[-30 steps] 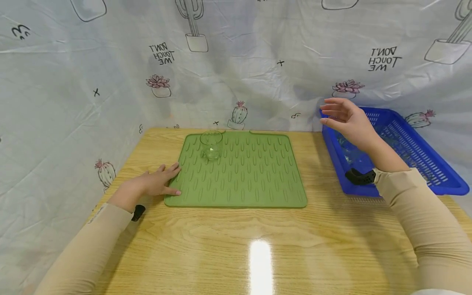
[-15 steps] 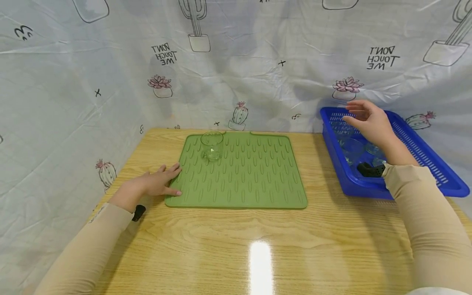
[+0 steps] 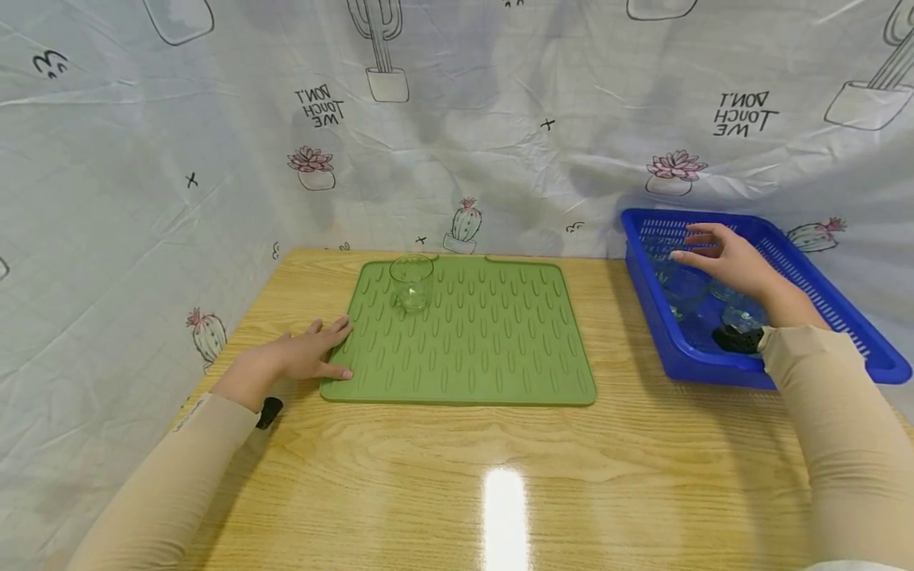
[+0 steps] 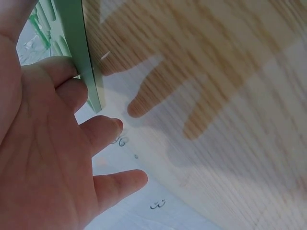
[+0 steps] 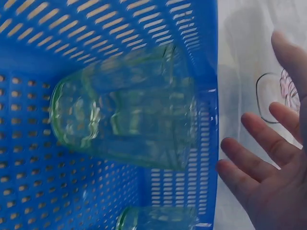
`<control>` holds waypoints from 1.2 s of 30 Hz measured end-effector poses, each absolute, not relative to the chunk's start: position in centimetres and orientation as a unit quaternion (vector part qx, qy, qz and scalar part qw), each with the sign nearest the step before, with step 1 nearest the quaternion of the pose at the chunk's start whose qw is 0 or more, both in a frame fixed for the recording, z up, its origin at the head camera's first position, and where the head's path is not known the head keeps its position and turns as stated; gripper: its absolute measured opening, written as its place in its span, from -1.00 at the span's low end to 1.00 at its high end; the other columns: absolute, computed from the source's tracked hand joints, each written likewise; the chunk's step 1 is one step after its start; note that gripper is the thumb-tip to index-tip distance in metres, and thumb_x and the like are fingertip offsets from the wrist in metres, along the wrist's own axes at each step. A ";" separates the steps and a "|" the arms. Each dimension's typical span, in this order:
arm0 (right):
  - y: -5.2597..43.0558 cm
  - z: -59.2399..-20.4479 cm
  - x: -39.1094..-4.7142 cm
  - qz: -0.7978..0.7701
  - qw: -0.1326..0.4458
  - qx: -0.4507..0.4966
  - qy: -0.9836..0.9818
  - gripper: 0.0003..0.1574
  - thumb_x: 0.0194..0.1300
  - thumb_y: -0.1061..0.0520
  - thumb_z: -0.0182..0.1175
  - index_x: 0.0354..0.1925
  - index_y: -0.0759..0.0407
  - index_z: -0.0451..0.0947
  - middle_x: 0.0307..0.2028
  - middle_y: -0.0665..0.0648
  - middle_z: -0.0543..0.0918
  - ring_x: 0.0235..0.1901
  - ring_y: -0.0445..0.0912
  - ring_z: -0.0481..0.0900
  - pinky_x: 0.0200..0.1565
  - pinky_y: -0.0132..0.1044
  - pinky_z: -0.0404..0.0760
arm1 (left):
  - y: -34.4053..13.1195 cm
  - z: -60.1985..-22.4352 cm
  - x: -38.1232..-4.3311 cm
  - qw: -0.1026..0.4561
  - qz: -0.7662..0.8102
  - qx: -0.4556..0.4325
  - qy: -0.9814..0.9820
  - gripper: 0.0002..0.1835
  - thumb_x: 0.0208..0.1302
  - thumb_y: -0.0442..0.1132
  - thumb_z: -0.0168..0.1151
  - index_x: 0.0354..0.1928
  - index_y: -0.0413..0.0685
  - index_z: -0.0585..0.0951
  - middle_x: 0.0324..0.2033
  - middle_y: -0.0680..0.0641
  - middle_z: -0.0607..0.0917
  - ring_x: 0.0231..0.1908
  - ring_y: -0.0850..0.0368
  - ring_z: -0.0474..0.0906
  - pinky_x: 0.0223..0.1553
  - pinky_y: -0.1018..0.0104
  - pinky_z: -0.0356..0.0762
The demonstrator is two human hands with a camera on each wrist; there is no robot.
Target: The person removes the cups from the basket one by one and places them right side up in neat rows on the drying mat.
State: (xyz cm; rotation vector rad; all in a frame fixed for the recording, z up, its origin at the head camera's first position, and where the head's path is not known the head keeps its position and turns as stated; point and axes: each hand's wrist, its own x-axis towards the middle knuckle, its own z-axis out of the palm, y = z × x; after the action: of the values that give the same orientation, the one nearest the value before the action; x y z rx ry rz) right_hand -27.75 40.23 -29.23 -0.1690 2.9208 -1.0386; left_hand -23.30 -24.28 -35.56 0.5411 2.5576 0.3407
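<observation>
A green ribbed mat (image 3: 471, 341) lies on the wooden table, and a clear glass cup (image 3: 412, 284) stands upright near its back left corner. My left hand (image 3: 303, 354) rests on the mat's left edge, fingers spread. Over the blue plastic basket (image 3: 646, 317) hovers my right hand (image 3: 739, 266), its fingers loosely bent and nothing in them. Inside the basket lie several clear glasses; the right wrist view shows a large glass (image 5: 124, 110) up close and part of another glass (image 5: 158, 219) below it. My right forearm hides some of the basket's contents.
Behind the table hangs a pale curtain (image 3: 500, 159) printed with cactus drawings, and it also runs along the left side. The wooden table (image 3: 400, 484) stretches in front of the mat, with a bright light reflection on it.
My right hand has moved right and then lower over the basket, its fingers staying loosely bent. The left hand, mat and glass cup stay where they were.
</observation>
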 end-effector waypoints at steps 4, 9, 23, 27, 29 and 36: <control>40.9 -29.6 -27.9 -0.332 0.055 -0.050 0.940 0.15 0.56 -0.17 0.13 0.59 0.46 -0.28 0.45 0.63 0.10 0.41 0.51 0.10 0.30 0.43 0.21 | -24.2 -35.5 -23.3 0.252 0.125 0.198 0.939 0.08 0.40 0.24 0.24 0.63 -0.26 -0.05 0.60 -0.31 -0.21 0.51 -0.50 -0.36 0.24 -0.68 -0.36; 41.6 -30.0 -27.9 -0.337 0.086 -0.046 0.936 0.18 0.57 -0.16 0.12 0.58 0.48 -0.34 0.47 0.63 0.06 0.43 0.53 0.00 0.32 0.44 0.13 | -24.2 -35.6 -23.3 0.254 0.125 0.198 0.938 0.09 0.40 0.24 0.24 0.63 -0.26 -0.06 0.60 -0.31 -0.22 0.51 -0.49 -0.37 0.25 -0.68 -0.37; 42.0 -30.6 -28.2 -0.344 0.164 -0.055 0.923 0.26 0.55 -0.12 0.17 0.58 0.44 -0.49 0.48 0.66 -0.10 0.42 0.60 -0.11 0.29 0.53 0.07 | -24.0 -35.2 -23.2 0.254 0.132 0.198 0.938 0.08 0.40 0.22 0.25 0.63 -0.28 -0.06 0.60 -0.33 -0.21 0.51 -0.51 -0.37 0.25 -0.68 -0.36; 42.1 -31.0 -28.3 -0.326 0.187 -0.060 0.925 0.30 0.51 -0.10 0.22 0.58 0.46 -0.47 0.48 0.68 -0.12 0.40 0.62 -0.09 0.27 0.54 0.10 | -23.9 -35.2 -23.2 0.256 0.135 0.196 0.937 0.08 0.40 0.22 0.25 0.63 -0.28 -0.05 0.60 -0.32 -0.22 0.51 -0.51 -0.37 0.25 -0.68 -0.36; 42.1 -31.2 -28.3 -0.324 0.192 -0.061 0.925 0.31 0.49 -0.08 0.26 0.57 0.48 -0.46 0.47 0.70 -0.11 0.39 0.62 -0.07 0.27 0.53 0.13 | -23.9 -35.2 -23.3 0.256 0.134 0.196 0.937 0.09 0.40 0.22 0.25 0.63 -0.28 -0.05 0.60 -0.32 -0.22 0.51 -0.51 -0.37 0.25 -0.68 -0.36; 42.0 -31.4 -28.4 -0.323 0.203 -0.064 0.922 0.33 0.46 -0.04 0.29 0.56 0.52 -0.46 0.45 0.71 -0.08 0.38 0.62 -0.03 0.27 0.52 0.16 | -23.9 -34.9 -23.2 0.257 0.132 0.193 0.938 0.09 0.40 0.22 0.25 0.63 -0.28 -0.06 0.60 -0.33 -0.22 0.51 -0.51 -0.37 0.25 -0.68 -0.36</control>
State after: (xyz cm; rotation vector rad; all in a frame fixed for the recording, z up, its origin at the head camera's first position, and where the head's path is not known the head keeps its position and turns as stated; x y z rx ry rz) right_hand -28.41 42.03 -31.42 -0.1776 2.5740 -0.9013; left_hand -23.22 -23.89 -34.92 0.5248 2.5437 0.3587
